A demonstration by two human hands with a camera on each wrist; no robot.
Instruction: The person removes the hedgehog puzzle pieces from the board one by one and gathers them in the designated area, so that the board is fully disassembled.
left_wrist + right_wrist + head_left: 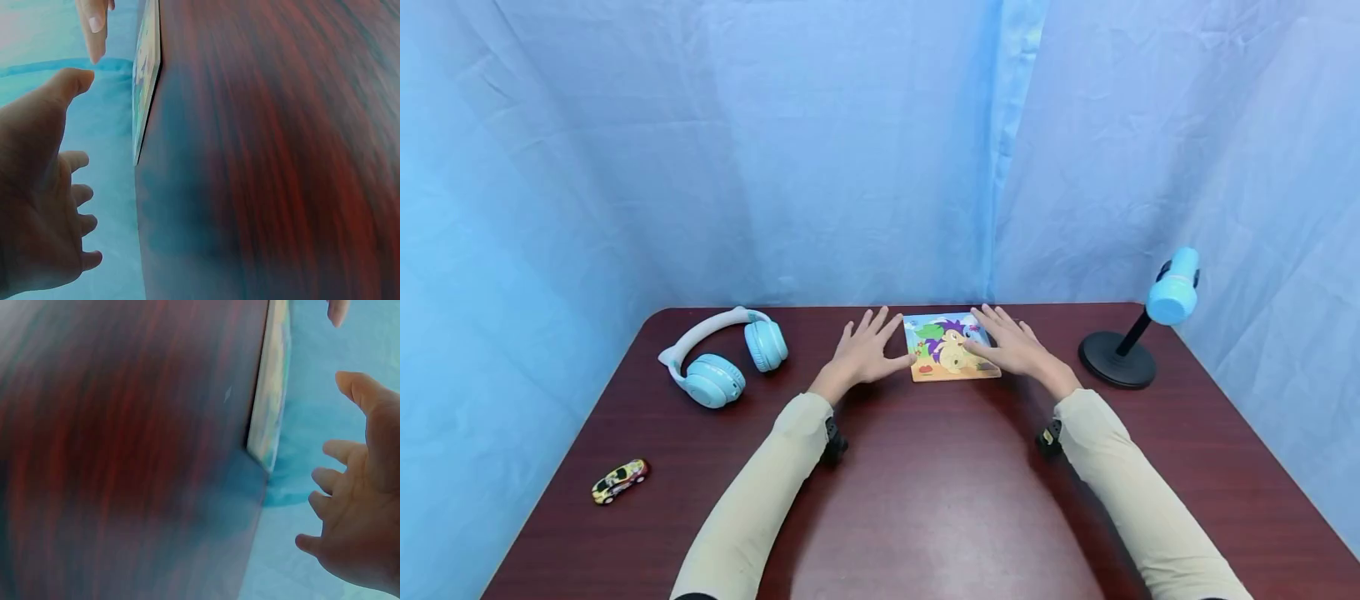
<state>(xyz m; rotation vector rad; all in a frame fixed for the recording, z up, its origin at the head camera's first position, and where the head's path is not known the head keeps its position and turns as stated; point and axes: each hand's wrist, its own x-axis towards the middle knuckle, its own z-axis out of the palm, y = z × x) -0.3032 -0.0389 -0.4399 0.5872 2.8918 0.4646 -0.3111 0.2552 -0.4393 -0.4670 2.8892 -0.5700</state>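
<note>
A flat, colourful picture board (952, 354) with a purple-haired cartoon figure lies near the table's far edge. My left hand (868, 350) is spread beside its left side, the thumb reaching toward the board's edge. On the other side, my right hand (1011, 346) is spread too, its thumb and fingers overlapping the board's right part in the head view. Both wrist views show the hands held above the table with a gap to the board: the left hand (44, 181) and the right hand (362, 494) have fingers apart and nothing between them.
Light blue headphones (715, 379) lie at the back left of the dark wooden table (925, 517). A small toy car (621, 481) is at the front left. To the right stands a blue device on a round black base (1117, 360). Blue curtains (850, 150) hang behind.
</note>
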